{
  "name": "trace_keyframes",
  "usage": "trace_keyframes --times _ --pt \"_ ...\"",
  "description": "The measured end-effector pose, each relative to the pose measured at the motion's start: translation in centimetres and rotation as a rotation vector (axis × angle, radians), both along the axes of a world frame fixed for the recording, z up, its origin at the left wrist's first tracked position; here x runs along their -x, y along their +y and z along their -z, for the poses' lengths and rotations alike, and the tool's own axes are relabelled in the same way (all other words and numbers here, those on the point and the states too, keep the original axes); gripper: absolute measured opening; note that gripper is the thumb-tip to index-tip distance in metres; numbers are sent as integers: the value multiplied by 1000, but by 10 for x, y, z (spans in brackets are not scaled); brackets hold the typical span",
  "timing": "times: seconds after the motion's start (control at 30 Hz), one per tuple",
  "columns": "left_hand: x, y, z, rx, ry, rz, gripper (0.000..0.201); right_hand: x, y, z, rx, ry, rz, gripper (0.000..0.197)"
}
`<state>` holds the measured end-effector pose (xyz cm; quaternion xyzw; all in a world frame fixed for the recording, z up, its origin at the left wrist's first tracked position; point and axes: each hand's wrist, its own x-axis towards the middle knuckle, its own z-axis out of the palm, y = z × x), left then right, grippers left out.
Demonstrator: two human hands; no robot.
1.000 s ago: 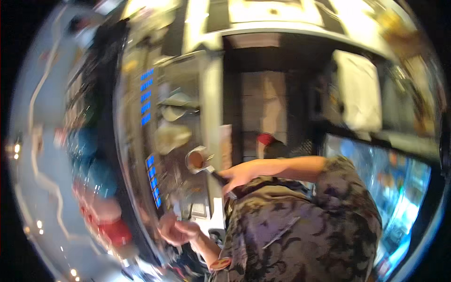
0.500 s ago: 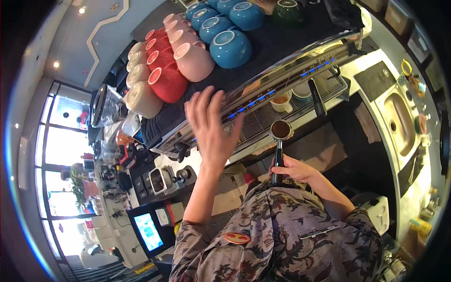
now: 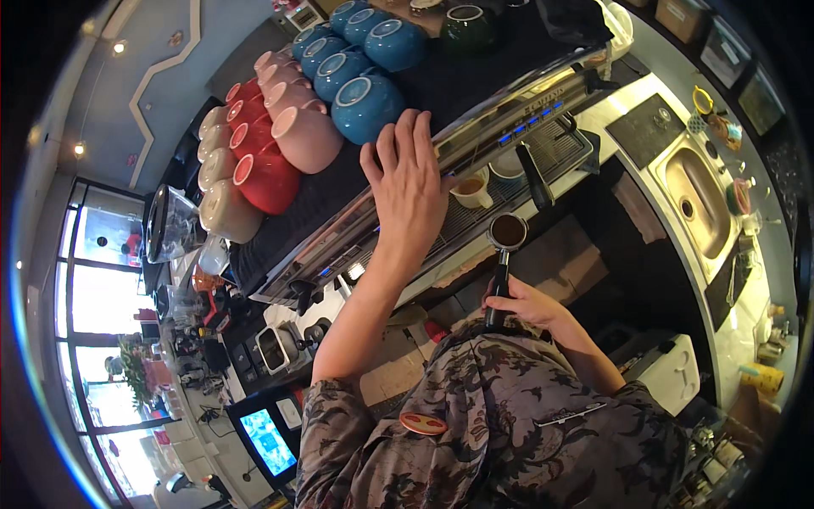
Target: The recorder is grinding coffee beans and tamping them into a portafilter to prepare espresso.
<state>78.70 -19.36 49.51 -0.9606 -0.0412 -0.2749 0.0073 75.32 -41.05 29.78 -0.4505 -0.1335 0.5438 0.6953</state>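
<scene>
My right hand (image 3: 532, 304) grips the black handle of a portafilter (image 3: 500, 280). Its round metal basket points away from me and holds dark brown coffee. My left hand (image 3: 407, 191) reaches over the front edge of the espresso machine (image 3: 496, 109), palm down, fingers apart and holding nothing. Its fingertips lie just beside the nearest blue cup (image 3: 366, 110); whether they touch it I cannot tell. A white cup with brown liquid (image 3: 471, 193) stands on the drip tray right of my left wrist. Another portafilter (image 3: 534, 176) is fitted in the machine.
Rows of upturned red cups (image 3: 267, 180), pink cups (image 3: 307, 140) and cream cups (image 3: 231, 212) cover the machine top. A steel sink (image 3: 697, 199) is set in the right counter. At lower left a lit screen (image 3: 268, 441) stands near a metal container (image 3: 273, 348).
My left hand has moved right and up along the machine toward the nearest blue cup. My right hand keeps its hold on the portafilter. The whole view has shifted a little.
</scene>
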Motion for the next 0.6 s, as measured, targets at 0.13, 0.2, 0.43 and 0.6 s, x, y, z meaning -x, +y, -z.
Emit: trace_keyframes --times 0.13,0.2,0.43,0.6 --pt "-2 0 -2 -16 10 1 88 -5 -8 -7 23 -5 18 25" --pt "-2 0 -4 -27 14 -1 88 -6 -7 -8 25 10 15 24" --pt "-2 0 -4 -38 25 7 90 -9 2 -8 10 10 -21 20" --pt "-2 -1 -4 -50 23 -16 89 -10 9 -14 11 1 -72 22"
